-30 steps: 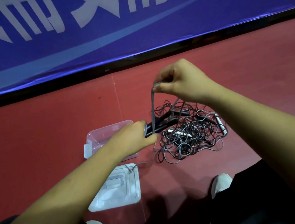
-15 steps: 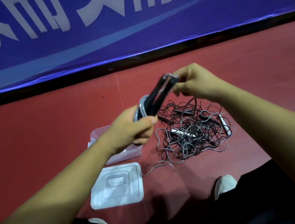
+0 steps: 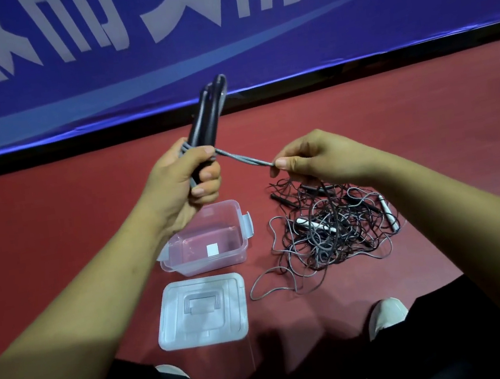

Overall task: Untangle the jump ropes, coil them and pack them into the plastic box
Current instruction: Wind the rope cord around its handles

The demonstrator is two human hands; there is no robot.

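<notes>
Since the earlier frames the left hand [image 3: 183, 179] has swung the coil [image 3: 207, 115] upright, and the right hand [image 3: 308, 158] has come down to its 3 o'clock side, drawing a strand [image 3: 244, 159] taut between them. Left grip is closed round the lower part of the coil – black handles and grey rope loops standing up toward 12 o'clock in front of the blue banner [image 3: 220, 33]. Right grip is a pinch, thumb and fingers shut on the end of the strand, which runs back to the left fist and looks wound round the coil there.

Below the left wrist, at about 6 o'clock from it, the box [image 3: 239, 256] sits open on the red floor [image 3: 55, 232] – nothing in it but a small white label. Its lid [image 3: 179, 334] lies flat just beside it, nearer the person. At 3 o'clock from the box, under the right hand, lies the tangle [image 3: 329, 236] of remaining ropes, with black and white handles mixed in. Two pale shoes [image 3: 385, 315] show at the bottom edge.
</notes>
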